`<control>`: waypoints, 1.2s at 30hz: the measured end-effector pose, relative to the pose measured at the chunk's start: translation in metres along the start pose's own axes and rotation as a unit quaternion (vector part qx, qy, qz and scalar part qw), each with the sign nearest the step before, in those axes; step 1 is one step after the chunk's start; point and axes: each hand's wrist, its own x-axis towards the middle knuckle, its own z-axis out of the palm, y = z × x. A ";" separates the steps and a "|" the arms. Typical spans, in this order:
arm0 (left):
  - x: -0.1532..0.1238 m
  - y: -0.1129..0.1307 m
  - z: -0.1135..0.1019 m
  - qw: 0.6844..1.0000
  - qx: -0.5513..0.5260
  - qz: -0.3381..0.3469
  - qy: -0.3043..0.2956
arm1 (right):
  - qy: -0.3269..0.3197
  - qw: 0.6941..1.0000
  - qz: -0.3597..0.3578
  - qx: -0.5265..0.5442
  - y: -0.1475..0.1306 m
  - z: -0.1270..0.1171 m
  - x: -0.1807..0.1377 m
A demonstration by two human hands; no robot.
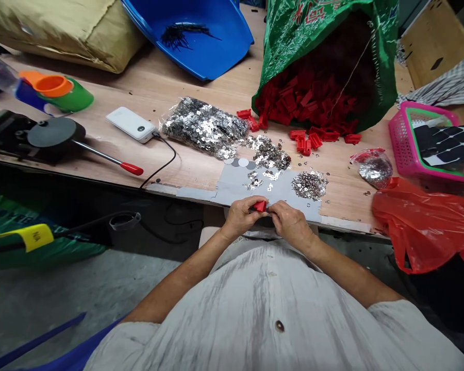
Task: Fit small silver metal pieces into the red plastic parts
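My left hand (pixel 242 216) and my right hand (pixel 290 222) meet at the table's front edge, both closed around a small red plastic piece (pixel 260 206). Just beyond them lie small piles of shiny silver metal bits (pixel 309 184) on a grey sheet (pixel 235 183). Further back, a clear bag of the same silver bits (pixel 204 126) has spilled open. A green sack (pixel 325 56) lies on its side with many red plastic pieces (pixel 305 103) pouring out onto the wooden table (pixel 170 87).
A white power bank (pixel 131 124) with a black cable lies left of the silver bag. A blue bin (pixel 193 31), orange and green cups (pixel 58 90) and a black tool with a red-tipped lever (pixel 50 135) stand left. A pink basket (pixel 429 141) and red plastic bag (pixel 421 221) sit right.
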 end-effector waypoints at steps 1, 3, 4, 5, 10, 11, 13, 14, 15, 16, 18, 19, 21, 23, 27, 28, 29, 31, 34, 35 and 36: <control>0.000 0.000 0.000 1.000 -0.003 -0.005 0.001 | -0.004 1.000 0.003 -0.001 0.000 -0.001 0.001; -0.001 0.003 0.001 1.000 -0.016 -0.018 0.006 | -0.014 1.000 -0.002 0.014 0.003 -0.004 0.001; -0.002 0.004 0.000 0.999 -0.032 -0.027 0.014 | -0.015 0.999 -0.009 0.031 0.005 -0.007 0.001; -0.003 0.007 0.000 0.997 -0.061 -0.039 0.027 | -0.009 0.998 -0.018 0.055 0.008 -0.011 0.000; -0.013 0.031 -0.003 0.915 -0.381 -0.110 0.077 | 0.006 0.979 -0.046 0.200 0.007 -0.028 -0.010; -0.015 0.036 -0.003 0.886 -0.441 -0.132 0.063 | -0.010 0.975 -0.047 0.218 0.005 -0.030 -0.012; -0.019 0.047 -0.002 0.829 -0.530 -0.176 0.030 | -0.039 0.972 -0.051 0.226 -0.002 -0.034 -0.014; -0.020 0.051 -0.001 0.803 -0.564 -0.193 0.021 | -0.044 0.974 -0.053 0.217 -0.005 -0.036 -0.015; -0.021 0.055 0.001 0.780 -0.591 -0.206 0.019 | -0.044 0.977 -0.054 0.201 -0.008 -0.038 -0.015; -0.022 0.057 0.003 0.759 -0.613 -0.217 0.022 | -0.039 0.981 -0.055 0.184 -0.010 -0.039 -0.016; -0.023 0.062 0.007 0.727 -0.644 -0.237 0.033 | -0.024 0.985 -0.061 0.158 -0.013 -0.041 -0.016; -0.024 0.064 0.008 0.715 -0.654 -0.246 0.039 | -0.015 0.987 -0.066 0.148 -0.014 -0.041 -0.016; -0.025 0.067 0.011 0.697 -0.666 -0.260 0.047 | 0.007 0.989 -0.076 0.130 -0.013 -0.040 -0.016; -0.026 0.070 0.014 0.689 -0.673 -0.261 0.059 | 0.037 0.989 -0.080 0.116 -0.011 -0.035 -0.016; -0.027 0.071 0.016 0.689 -0.671 -0.261 0.079 | 0.082 0.984 -0.079 0.139 -0.008 -0.026 -0.014; -0.027 0.070 0.016 0.692 -0.667 -0.265 0.082 | 0.078 0.982 -0.080 0.149 -0.007 -0.026 -0.013; -0.028 0.068 0.015 0.696 -0.660 -0.270 0.082 | 0.070 0.982 -0.078 0.154 -0.006 -0.027 -0.012; -0.032 0.061 0.013 0.709 -0.640 -0.286 0.072 | 0.052 0.987 -0.053 0.145 -0.001 -0.032 -0.007; -0.041 0.041 0.011 0.727 -0.596 -0.338 0.037 | 0.062 0.994 0.028 0.091 0.018 -0.046 0.008; -0.044 0.033 0.011 0.727 -0.583 -0.361 0.034 | 0.077 0.993 0.055 0.069 0.027 -0.051 0.016; -0.046 0.024 0.013 0.722 -0.573 -0.385 0.040 | 0.095 0.991 0.079 0.044 0.038 -0.056 0.024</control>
